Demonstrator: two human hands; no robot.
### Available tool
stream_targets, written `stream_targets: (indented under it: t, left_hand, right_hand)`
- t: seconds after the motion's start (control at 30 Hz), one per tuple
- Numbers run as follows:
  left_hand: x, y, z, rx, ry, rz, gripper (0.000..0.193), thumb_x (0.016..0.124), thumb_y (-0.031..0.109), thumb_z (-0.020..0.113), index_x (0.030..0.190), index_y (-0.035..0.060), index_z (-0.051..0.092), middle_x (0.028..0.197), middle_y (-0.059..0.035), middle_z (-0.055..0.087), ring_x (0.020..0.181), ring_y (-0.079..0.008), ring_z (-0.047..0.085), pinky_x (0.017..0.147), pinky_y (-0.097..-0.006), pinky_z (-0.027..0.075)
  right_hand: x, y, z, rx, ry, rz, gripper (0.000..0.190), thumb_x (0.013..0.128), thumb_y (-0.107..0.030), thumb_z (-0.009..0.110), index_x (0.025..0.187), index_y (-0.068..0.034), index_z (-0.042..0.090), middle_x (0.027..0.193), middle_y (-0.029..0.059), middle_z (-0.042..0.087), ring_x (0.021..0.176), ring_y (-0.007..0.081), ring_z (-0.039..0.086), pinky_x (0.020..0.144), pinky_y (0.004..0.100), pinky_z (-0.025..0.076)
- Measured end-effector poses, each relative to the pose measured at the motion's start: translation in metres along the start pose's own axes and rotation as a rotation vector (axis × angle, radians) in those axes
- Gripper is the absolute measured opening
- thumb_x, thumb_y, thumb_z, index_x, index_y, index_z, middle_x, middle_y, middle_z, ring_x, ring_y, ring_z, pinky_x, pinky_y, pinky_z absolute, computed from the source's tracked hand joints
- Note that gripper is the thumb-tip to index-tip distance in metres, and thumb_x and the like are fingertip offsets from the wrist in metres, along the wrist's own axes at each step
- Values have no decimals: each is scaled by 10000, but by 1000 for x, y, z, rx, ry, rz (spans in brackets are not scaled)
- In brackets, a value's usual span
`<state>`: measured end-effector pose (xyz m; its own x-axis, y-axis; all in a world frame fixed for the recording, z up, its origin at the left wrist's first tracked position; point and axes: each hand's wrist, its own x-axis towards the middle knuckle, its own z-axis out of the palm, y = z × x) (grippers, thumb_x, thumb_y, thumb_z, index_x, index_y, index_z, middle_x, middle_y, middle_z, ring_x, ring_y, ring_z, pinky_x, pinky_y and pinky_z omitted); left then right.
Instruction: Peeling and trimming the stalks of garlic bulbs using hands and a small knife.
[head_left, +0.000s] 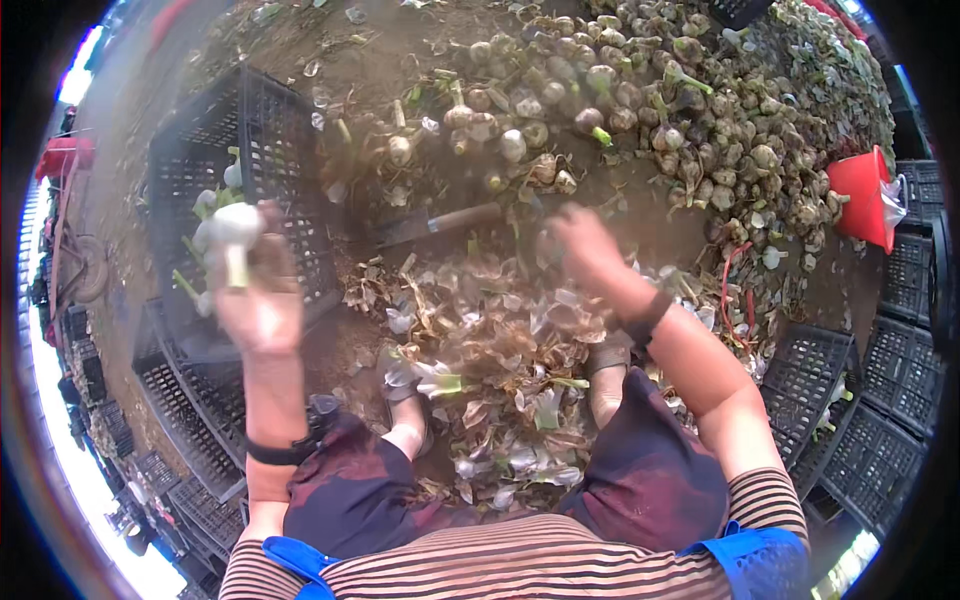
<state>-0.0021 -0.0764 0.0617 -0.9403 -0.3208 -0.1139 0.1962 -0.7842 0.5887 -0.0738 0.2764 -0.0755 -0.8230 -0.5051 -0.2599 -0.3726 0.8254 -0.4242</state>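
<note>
A cleaned white garlic bulb (238, 221) with a short cut stem is at the fingers of my left hand (264, 307). That hand is blurred and sits over the near side of a black plastic crate (281, 150). Several other white bulbs (232, 174) with green stems show inside the crate. My right hand (585, 238) is over the ground between the garlic pile and the peelings, its fingers curled down. Blur hides whether anything is in it. To its left a knife (465, 217) with a wooden handle lies on the dirt, its blade pointing left.
A big heap of unpeeled garlic bulbs (720, 142) spreads across the far right. Dry skins and peelings (517, 345) cover the ground between my feet. Black crates (187, 409) stand at left, with more crates (810, 382) at right. A red bucket (860, 199) lies tipped beside the heap.
</note>
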Motion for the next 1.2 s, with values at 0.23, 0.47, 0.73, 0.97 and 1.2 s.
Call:
stream_targets:
  t: [0.23,0.47,0.73,0.97,1.2]
  left_hand:
    - [6,-25,-19,-115,-57,-367,469,956,334,417,1212,-56,465,1179,-182,548,1053,-273,548,875,-356,505]
    - [-26,-107,10,453,9,-734,320,928,163,501,1226,52,469,1110,-89,573,981,-204,575,799,-310,491]
    - [-42,-122,5,493,8,-837,293,923,117,515,1206,45,488,1083,-97,587,971,-203,584,805,-314,493]
    - [-45,-108,-5,470,87,-841,297,931,117,493,1216,36,477,1086,-104,587,969,-216,591,807,-316,502]
    - [-47,-126,-9,472,78,-920,335,959,181,448,1254,25,456,1164,-125,557,1056,-234,551,916,-358,456]
  right_hand:
    - [61,67,27,-36,120,153,570,742,10,527,1249,-240,457,1217,149,483,1107,330,492,917,410,445]
    - [48,71,30,155,204,257,418,717,2,527,1112,-128,480,880,176,619,915,389,574,802,433,472]
    - [40,50,28,7,292,57,554,733,44,492,1262,-97,407,1375,102,380,1212,332,423,952,392,425]
    - [56,52,38,-170,107,213,538,741,35,493,1265,-39,392,1225,190,440,1120,330,506,871,426,474]
    - [10,-3,3,941,-167,276,278,751,-107,667,1006,-21,599,999,118,637,949,210,599,819,330,474]
